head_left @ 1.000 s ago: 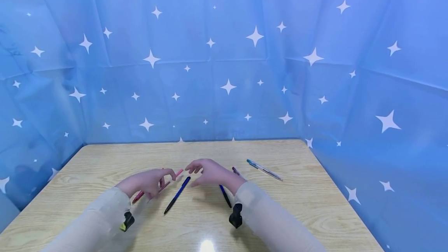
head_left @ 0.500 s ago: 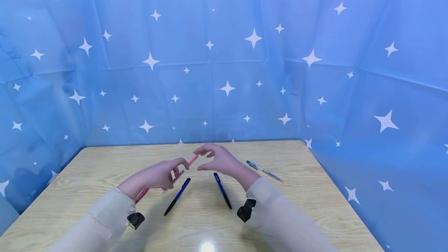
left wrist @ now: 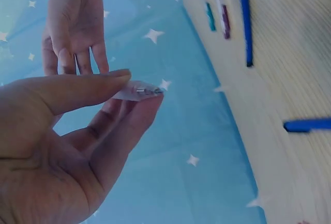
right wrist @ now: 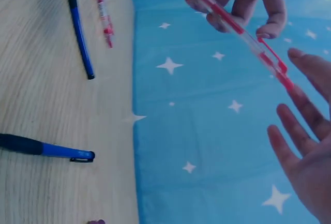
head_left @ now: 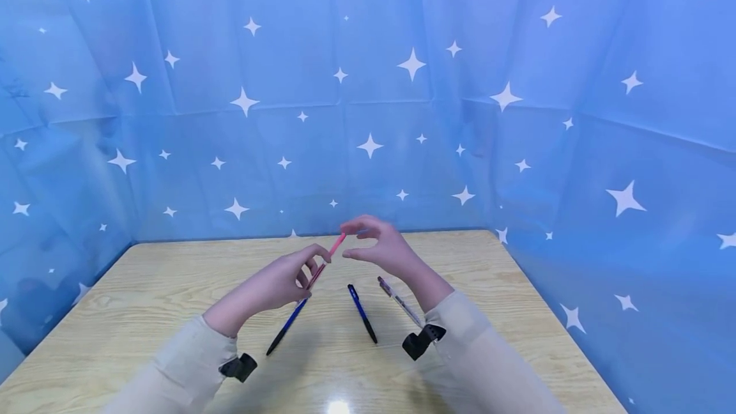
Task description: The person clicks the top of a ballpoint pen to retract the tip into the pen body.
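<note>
On my head view, the left hand (head_left: 282,283) pinches a clear-barrelled pink pen (right wrist: 234,24) between thumb and fingers. The pen is tilted above the table (head_left: 190,273), its clip end up at the far right, its writing tip down at the near left.

Right hand (head_left: 385,248): I read it as gripping nothing. Fingers are spread, thumb well apart from the index finger; my right wrist view shows the index fingertip at the pen's clip end, apparently touching.

Table: I note one blue-and-black pen (head_left: 286,328) at the left, its far end behind the left hand, and another blue-and-black pen (head_left: 362,315) nearer the middle, both lying slantwise. Just right of that one lies a clear pen with a maroon end (head_left: 397,299), its near end by the right sleeve (head_left: 483,350).

My left wrist view adds a teal-ended pen (left wrist: 209,14) beside the maroon-ended one; my right wrist view adds a second pink pen (right wrist: 103,14). A blue star-printed cloth (head_left: 322,133) hangs beyond the table's far edge.
</note>
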`<state>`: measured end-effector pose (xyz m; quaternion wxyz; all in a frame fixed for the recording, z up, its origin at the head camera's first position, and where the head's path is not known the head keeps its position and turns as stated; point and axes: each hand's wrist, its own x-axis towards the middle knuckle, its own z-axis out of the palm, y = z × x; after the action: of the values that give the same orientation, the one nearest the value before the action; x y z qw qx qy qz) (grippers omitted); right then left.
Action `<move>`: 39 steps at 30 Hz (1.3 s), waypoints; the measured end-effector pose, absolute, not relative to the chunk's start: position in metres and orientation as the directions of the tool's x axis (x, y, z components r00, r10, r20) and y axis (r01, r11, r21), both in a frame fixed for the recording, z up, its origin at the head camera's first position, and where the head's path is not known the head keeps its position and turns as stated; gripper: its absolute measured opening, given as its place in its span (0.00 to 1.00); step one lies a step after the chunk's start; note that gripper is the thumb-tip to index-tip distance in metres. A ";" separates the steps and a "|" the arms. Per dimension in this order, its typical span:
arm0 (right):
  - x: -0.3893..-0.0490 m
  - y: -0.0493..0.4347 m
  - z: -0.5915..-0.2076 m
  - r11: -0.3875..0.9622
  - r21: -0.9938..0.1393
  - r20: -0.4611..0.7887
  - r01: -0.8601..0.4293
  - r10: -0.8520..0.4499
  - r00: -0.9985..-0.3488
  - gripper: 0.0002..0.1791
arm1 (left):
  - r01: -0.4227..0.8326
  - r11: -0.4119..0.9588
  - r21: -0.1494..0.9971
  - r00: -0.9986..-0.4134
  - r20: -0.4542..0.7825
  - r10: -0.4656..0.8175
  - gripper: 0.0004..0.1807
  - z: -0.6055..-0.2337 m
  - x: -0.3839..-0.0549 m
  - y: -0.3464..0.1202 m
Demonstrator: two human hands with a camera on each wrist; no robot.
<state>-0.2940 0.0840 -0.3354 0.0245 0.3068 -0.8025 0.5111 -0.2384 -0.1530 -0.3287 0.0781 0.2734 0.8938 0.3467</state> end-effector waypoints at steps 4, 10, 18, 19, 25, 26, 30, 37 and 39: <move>-0.288 0.090 -0.330 0.237 -0.831 0.381 -0.504 -0.418 -0.825 0.20 | 0.458 0.555 0.694 -0.834 0.121 0.538 0.33 -0.327 -0.237 -0.143; -0.278 0.095 -0.324 0.157 -0.848 0.430 -0.506 -0.354 -0.830 0.17 | 0.448 0.486 0.751 -0.854 0.199 0.480 0.29 -0.327 -0.234 -0.128; -0.267 0.097 -0.317 0.012 -0.852 0.499 -0.524 -0.286 -0.818 0.17 | 0.420 0.358 0.834 -0.881 0.281 0.381 0.27 -0.330 -0.228 -0.111; -0.265 0.096 -0.316 -0.017 -0.859 0.496 -0.512 -0.275 -0.824 0.17 | 0.413 0.344 0.843 -0.887 0.287 0.361 0.26 -0.330 -0.227 -0.109; -0.256 0.094 -0.315 -0.123 -0.876 0.482 -0.466 -0.196 -0.854 0.18 | 0.349 0.298 0.889 -0.929 0.287 0.232 0.24 -0.333 -0.224 -0.096; -0.255 0.094 -0.315 -0.134 -0.876 0.482 -0.464 -0.192 -0.855 0.18 | 0.338 0.294 0.894 -0.935 0.283 0.215 0.24 -0.333 -0.223 -0.094; -0.254 0.093 -0.318 -0.189 -0.869 0.490 -0.457 -0.196 -0.850 0.19 | 0.306 0.278 0.911 -0.949 0.269 0.164 0.22 -0.334 -0.221 -0.087; -0.253 0.094 -0.323 -0.226 -0.867 0.487 -0.443 -0.201 -0.850 0.19 | 0.303 0.269 0.914 -0.952 0.278 0.127 0.19 -0.337 -0.218 -0.081; -0.252 0.095 -0.323 -0.223 -0.867 0.488 -0.446 -0.200 -0.849 0.19 | 0.311 0.275 0.910 -0.950 0.287 0.125 0.19 -0.338 -0.217 -0.080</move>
<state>-0.2519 0.0945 -0.3234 0.0833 0.2616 -0.6177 0.7369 -0.2172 -0.0802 -0.3377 -0.0795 0.1371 0.7946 0.5861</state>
